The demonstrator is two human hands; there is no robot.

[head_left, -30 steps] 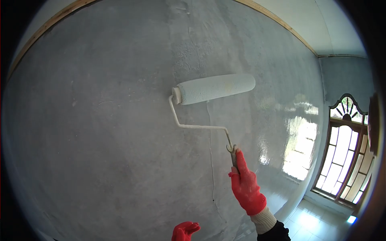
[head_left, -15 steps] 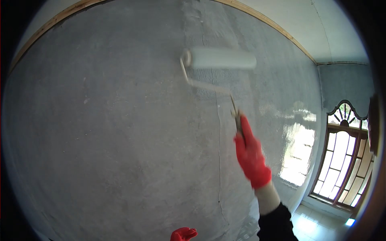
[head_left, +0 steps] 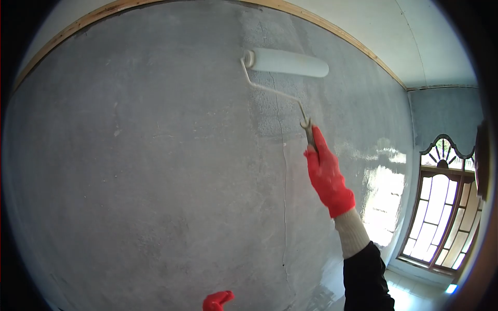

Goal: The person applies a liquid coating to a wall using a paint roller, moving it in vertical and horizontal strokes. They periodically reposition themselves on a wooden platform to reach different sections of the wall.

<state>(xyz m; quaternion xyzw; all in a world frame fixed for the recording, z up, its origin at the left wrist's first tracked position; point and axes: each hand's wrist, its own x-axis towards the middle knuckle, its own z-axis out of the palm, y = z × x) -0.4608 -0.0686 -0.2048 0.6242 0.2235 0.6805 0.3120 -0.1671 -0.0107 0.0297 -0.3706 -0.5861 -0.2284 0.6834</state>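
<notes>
My right hand [head_left: 328, 179], in a red glove with a cream cuff, is wrapped round the handle of a paint roller [head_left: 291, 63]. The roller's pale sleeve lies across the upper part of the grey wall [head_left: 197, 171], its bent metal frame running down to the handle. Under the roller is a darker, wet-looking textured strip with a thin vertical crack through it. At the bottom edge my left hand [head_left: 218, 300], also red-gloved, shows only in part, with fingers bent together; whether it holds anything is hidden.
Wooden trim [head_left: 332, 26] runs along the wall's top below the pale ceiling [head_left: 384, 41]. At the right is a barred window [head_left: 436, 217] with dark frames, above a shiny tiled floor [head_left: 415, 287]. Window light reflects off the wall.
The roller and my right hand have moved up the wall, the roller now tilting slightly down to the right. My left hand has shifted a little to the left.
</notes>
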